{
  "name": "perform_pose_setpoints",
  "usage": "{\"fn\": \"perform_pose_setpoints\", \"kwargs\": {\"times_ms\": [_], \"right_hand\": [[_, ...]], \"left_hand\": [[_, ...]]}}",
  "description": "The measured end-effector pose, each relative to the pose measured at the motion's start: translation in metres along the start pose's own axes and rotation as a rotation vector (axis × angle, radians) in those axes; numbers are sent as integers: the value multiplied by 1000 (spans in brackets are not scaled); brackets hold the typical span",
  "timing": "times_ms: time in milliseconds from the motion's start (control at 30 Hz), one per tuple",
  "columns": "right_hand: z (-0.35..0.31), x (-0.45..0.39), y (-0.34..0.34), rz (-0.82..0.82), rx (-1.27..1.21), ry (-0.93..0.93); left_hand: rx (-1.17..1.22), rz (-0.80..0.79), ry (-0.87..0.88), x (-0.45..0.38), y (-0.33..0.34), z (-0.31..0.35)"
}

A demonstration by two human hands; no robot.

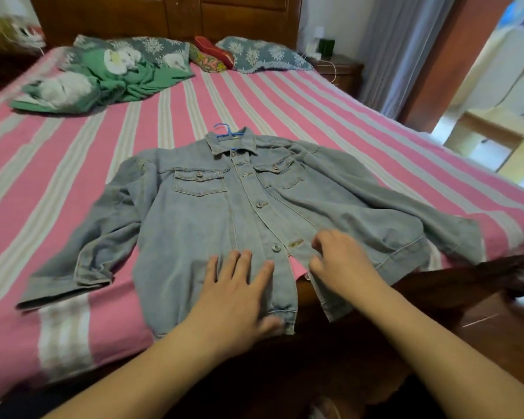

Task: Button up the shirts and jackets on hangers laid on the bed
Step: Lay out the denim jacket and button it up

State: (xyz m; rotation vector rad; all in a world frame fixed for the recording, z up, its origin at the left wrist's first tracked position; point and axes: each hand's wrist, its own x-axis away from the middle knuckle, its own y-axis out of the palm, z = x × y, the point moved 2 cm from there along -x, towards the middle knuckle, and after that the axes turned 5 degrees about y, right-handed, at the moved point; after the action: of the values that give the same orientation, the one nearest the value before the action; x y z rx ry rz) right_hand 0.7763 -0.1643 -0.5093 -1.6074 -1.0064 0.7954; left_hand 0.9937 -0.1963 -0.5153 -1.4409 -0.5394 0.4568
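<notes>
Fastening the lower front of a denim jacket (194, 213), light-wash blue, laid face up near the foot edge of the bed (285, 95), its hem hanging slightly over the wooden footboard (436, 285). The left hand (239, 294) lies flat on the jacket's button-side panel, fingers straight and spread, gripping nothing. The right hand (342, 261) has its fingers curled, pinching the edge of the buttonhole-side panel just beside an open buttonhole (295, 243). The unfastened metal button (276, 247) sits between the two hands; the buttons above it look closed, and the lowest part of the front gapes. Judgement: the step goes best if the flat hand holds the panel steady while the pinching hand draws the buttonhole over the button, tilting the stud through edgewise, since denim is stiff and the hole snug. Cloth: heavy twill, double-stitched seams, two flapped chest pockets, banded cuffs and hem. A blue hanger hook (223, 128), thin and curved, shows at the collar. The bed carries a pink sheet with pale stripes.
</notes>
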Motion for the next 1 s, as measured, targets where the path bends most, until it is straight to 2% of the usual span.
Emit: {"fn": "perform_pose_setpoints", "kwargs": {"times_ms": [100,133,300,367,433,467,533,633,700,767,867,1000], "right_hand": [[-5,3,3,-53,-41,-37],[-7,3,5,-46,-6,-40],[-23,-10,11,103,86,-173],[-28,-14,8,61,172,-209],[-27,-21,-3,-12,186,-165],[-23,-26,-12,-59,167,-125],[-12,-39,-30,-138,34,-62],[0,-41,-41,-215,-181,-114],[5,-37,-31,-314,-140,-173],[9,-31,-20,-346,0,-259],[14,-20,-14,-322,73,-345],[2,0,-8,-104,7,-509]], "left_hand": [[158,256,16,-10,-5,-1],[223,295,21,-14,-4,-4],[406,282,-125,-36,-10,-13],[438,200,-193,-47,-17,-14],[483,135,-206,-52,-22,-14],[463,119,-189,-51,-23,-12],[265,89,-100,-41,-20,-1],[12,57,26,-27,-13,20],[-36,73,21,-29,-7,24],[-25,163,0,-33,-3,21],[34,322,31,-37,5,21],[83,476,127,-44,-2,31]]}}
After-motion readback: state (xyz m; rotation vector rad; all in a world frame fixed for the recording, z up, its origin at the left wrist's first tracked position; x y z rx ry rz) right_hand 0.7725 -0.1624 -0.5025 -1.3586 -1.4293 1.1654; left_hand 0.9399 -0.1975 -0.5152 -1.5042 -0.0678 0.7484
